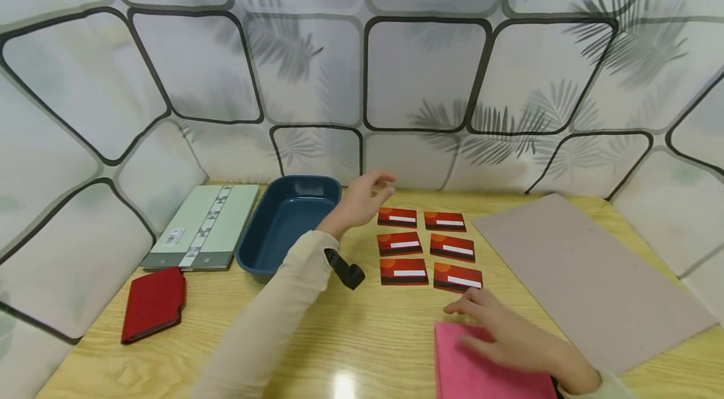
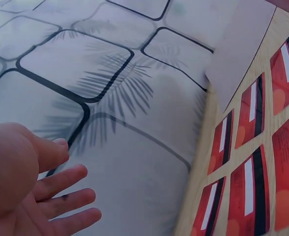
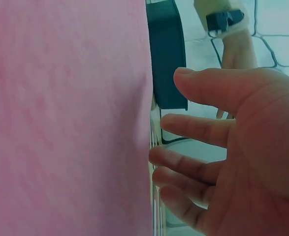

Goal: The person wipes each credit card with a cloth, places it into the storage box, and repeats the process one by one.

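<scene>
My left hand (image 1: 361,203) is raised between the dark blue basin and the cards, fingers loosely spread and holding nothing. Several red cards (image 1: 401,270), each with a white strip and a dark band, lie in two columns of three on the table. The lower part of the right column lies just beyond my right hand (image 1: 509,335). That hand hovers over a folded pink cloth (image 1: 460,371), its fingers relaxed and apart with nothing between them. In the right wrist view the pink cloth (image 3: 70,118) fills the left half, beside the fingertips.
The dark blue basin (image 1: 247,254) stands left of my left forearm. Farther left are a pale green folder (image 1: 186,217) and a red wallet-like booklet (image 1: 154,305). A large grey-beige board (image 1: 588,279) lies at the right. A patterned curtain-like backdrop (image 1: 424,72) encloses the wooden table (image 1: 351,336).
</scene>
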### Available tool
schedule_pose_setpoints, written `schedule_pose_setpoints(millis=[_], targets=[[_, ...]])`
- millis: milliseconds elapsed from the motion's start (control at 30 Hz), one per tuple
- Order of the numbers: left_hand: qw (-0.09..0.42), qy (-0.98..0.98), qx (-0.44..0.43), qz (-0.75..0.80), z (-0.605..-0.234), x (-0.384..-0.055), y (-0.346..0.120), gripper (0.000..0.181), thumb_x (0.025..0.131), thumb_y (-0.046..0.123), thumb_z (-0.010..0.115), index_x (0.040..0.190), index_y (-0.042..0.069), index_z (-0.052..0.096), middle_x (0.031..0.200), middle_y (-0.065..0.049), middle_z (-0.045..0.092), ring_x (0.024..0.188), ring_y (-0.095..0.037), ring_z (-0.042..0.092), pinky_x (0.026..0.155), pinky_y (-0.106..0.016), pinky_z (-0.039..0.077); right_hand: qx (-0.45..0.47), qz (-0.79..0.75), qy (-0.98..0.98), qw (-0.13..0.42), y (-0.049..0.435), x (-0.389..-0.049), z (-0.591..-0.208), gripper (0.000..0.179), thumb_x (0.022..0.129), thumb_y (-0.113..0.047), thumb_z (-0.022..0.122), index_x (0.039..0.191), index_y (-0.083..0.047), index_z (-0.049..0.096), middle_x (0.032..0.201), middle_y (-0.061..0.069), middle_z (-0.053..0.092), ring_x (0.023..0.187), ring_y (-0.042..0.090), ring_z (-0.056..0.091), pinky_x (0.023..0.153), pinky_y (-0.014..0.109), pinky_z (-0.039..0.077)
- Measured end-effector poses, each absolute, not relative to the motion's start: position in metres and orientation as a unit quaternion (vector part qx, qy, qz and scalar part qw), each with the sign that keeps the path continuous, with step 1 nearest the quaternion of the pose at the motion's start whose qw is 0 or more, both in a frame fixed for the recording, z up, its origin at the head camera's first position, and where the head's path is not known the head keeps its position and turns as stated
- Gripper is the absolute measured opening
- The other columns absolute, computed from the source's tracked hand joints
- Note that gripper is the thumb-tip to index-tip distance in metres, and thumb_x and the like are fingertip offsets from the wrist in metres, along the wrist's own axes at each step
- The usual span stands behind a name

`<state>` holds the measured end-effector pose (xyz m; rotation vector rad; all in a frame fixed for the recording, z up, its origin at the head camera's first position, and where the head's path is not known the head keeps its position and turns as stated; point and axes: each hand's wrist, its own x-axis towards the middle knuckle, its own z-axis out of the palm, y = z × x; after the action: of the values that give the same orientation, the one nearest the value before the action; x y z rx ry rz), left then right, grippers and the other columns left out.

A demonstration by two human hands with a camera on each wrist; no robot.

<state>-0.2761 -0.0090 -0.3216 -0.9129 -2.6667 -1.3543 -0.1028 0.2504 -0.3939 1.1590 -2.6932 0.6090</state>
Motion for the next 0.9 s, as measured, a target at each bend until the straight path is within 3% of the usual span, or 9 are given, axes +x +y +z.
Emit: schedule_pose_setpoints(millis=[133, 300, 433, 600, 767, 900], targets=[[-0.030, -0.850, -0.245, -0.465, -0.327, -0.281, 0.007, 0.031, 0.099, 0.014, 0.054, 0.128, 0.004, 0.055, 0.132, -0.013, 0.056, 0.117, -0.028, 0.054, 0.091, -0.038, 0.052, 0.382, 0.207, -0.899, 0.054, 0.251, -0.100, -0.397, 0.028, 0.089, -0.022, 0.069, 0.116, -0.015, 0.062, 0.106, -0.010, 0.052, 0.097, 0.004, 0.044, 0.078, 0.024, 0.046], [-0.039, -0.823, -0.185, -0.535, -0.340, -0.281, 0.025, 0.031, 0.095, 0.015, 0.061, 0.125, 0.007, 0.058, 0.130, -0.011, 0.056, 0.112, -0.029, 0.051, 0.083, -0.036, 0.049, 0.373, 0.214, -0.902, 0.044, 0.252, -0.098, -0.399, 0.029, 0.090, -0.026, 0.069, 0.115, -0.016, 0.061, 0.105, -0.011, 0.055, 0.095, 0.005, 0.050, 0.080, 0.026, 0.049], [-0.017, -0.794, -0.161, -0.586, -0.352, -0.285, 0.037, 0.030, 0.093, 0.013, 0.063, 0.122, 0.004, 0.060, 0.127, -0.015, 0.058, 0.112, -0.032, 0.049, 0.089, -0.039, 0.047, 0.362, 0.209, -0.908, 0.041, 0.251, -0.097, -0.399, 0.028, 0.088, -0.028, 0.070, 0.113, -0.017, 0.062, 0.106, -0.010, 0.054, 0.096, 0.006, 0.048, 0.080, 0.028, 0.047], [-0.005, -0.778, -0.134, -0.614, -0.367, -0.294, 0.044, 0.032, 0.091, 0.015, 0.066, 0.119, 0.001, 0.061, 0.130, -0.017, 0.056, 0.124, -0.036, 0.045, 0.102, -0.045, 0.042, 0.333, 0.200, -0.921, 0.024, 0.250, -0.096, -0.400, 0.028, 0.085, -0.029, 0.072, 0.110, -0.020, 0.063, 0.101, -0.012, 0.051, 0.091, 0.003, 0.045, 0.075, 0.028, 0.042], [-0.011, -0.813, -0.119, -0.570, -0.384, -0.301, 0.040, 0.032, 0.090, 0.011, 0.065, 0.121, 0.003, 0.063, 0.140, -0.016, 0.047, 0.133, -0.040, 0.034, 0.112, -0.054, 0.028, 0.326, 0.198, -0.924, 0.030, 0.248, -0.095, -0.402, 0.027, 0.084, -0.027, 0.074, 0.108, -0.022, 0.063, 0.099, -0.014, 0.050, 0.089, 0.002, 0.044, 0.074, 0.027, 0.041], [0.002, -0.850, -0.097, -0.517, -0.400, -0.303, 0.034, 0.032, 0.090, 0.004, 0.061, 0.121, 0.010, 0.065, 0.148, -0.013, 0.035, 0.133, -0.041, 0.023, 0.108, -0.059, 0.020, 0.323, 0.182, -0.928, 0.047, 0.246, -0.094, -0.405, 0.033, 0.082, -0.029, 0.075, 0.110, -0.018, 0.061, 0.099, -0.011, 0.051, 0.091, 0.006, 0.047, 0.077, 0.030, 0.045]])
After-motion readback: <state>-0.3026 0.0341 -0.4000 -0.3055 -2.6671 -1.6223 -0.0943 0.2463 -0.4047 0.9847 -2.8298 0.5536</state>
